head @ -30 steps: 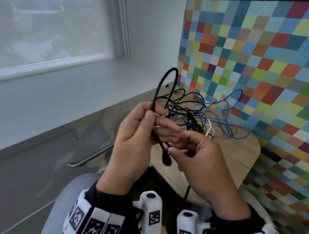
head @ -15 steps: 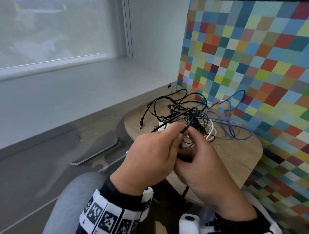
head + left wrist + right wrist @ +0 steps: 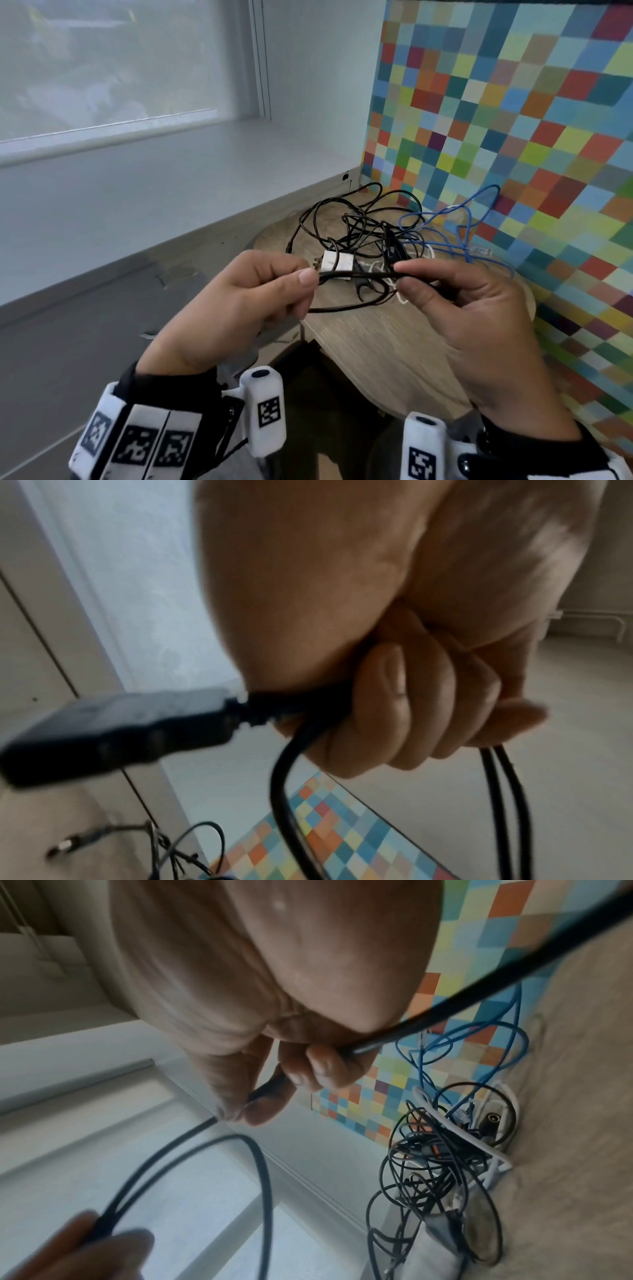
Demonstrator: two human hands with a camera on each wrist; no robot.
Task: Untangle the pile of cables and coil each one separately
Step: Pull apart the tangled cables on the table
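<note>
A thick black cable (image 3: 356,274) is stretched level between my two hands, above the near part of a small wooden table (image 3: 387,339). My left hand (image 3: 274,284) grips folded strands of it in a fist (image 3: 404,710), its black plug (image 3: 116,729) sticking out beside the palm. My right hand (image 3: 421,284) pinches the same cable (image 3: 192,1139) between thumb and fingers (image 3: 325,1066). A slack loop (image 3: 346,305) hangs between the hands. Behind them lies the tangled pile (image 3: 370,233) of thin black cables, a blue cable (image 3: 459,226), a white cable and a white adapter (image 3: 337,263).
A multicoloured checked wall (image 3: 513,137) stands right behind the table on the right. A pale window ledge (image 3: 154,185) runs along the left, with grey panels (image 3: 85,325) beneath it. My knee in grey cloth shows at the bottom.
My hands have drawn apart sideways and stretched the black cable level between them; earlier they were pressed close together over it. The tall loop seen a second ago is gone.
</note>
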